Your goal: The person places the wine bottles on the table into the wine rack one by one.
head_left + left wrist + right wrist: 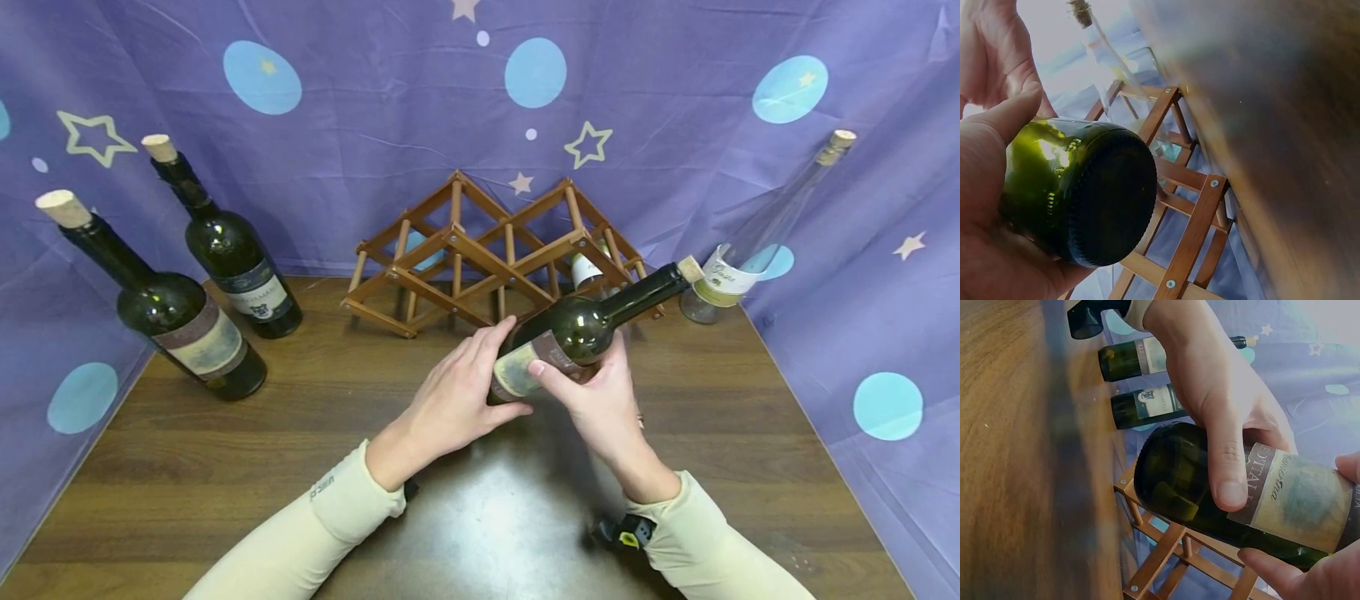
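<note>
1. Gripping the green bottle (581, 327) near its base with the left hand (457, 392) curled round it.
2. Holding that bottle near its shoulder with the right hand (603, 404), with thumb on the label (517, 373) and fingers round the far side.
3. Held tilted above the counter (712, 417), in front of the wooden rack (512, 280), with cork (691, 268) pointing up and right.
4. Flanked by two dark bottles (191, 321) on the left and a clear bottle (727, 275) on the right.

head view looks down; close wrist views share the held bottle (1297, 503).
</note>
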The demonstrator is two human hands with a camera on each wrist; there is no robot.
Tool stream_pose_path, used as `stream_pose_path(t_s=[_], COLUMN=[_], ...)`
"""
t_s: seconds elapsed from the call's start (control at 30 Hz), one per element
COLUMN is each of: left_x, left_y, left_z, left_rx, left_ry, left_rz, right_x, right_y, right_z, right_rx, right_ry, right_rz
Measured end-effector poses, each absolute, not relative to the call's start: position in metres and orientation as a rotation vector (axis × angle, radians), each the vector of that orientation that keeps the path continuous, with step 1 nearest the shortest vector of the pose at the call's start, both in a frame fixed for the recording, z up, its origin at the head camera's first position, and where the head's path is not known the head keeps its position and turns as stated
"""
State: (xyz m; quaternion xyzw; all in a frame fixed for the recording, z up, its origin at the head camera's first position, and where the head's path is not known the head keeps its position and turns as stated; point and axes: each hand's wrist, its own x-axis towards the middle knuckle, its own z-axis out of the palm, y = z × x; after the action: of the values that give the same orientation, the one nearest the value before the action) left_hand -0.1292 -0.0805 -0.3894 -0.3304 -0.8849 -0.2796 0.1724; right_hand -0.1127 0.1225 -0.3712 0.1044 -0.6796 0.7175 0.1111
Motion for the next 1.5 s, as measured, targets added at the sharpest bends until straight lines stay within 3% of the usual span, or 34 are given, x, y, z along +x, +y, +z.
stream_pose_path(t_s=[0.83, 1.13, 1.5], left_x=[-0.131, -0.131, -0.124], left_y=[-0.099, -0.118, -0.136], left_z=[-0.394, -0.394, -0.394], left_rx=[-0.941, -0.907, -0.931], left_ry=[-2.492, -2.536, -2.6], left_rz=[-0.86, -0.799, -0.655], right_x=[-0.107, -0.094, -0.086], right_y=[0.141, 0.167, 0.168], right_z=[-0.361, -0.354, -0.338], right_rx=[0.38, 0.574, 0.951], right_ry=[-2.365, -2.408, -1.945], right_rz=[1.934, 1.319, 0.539])
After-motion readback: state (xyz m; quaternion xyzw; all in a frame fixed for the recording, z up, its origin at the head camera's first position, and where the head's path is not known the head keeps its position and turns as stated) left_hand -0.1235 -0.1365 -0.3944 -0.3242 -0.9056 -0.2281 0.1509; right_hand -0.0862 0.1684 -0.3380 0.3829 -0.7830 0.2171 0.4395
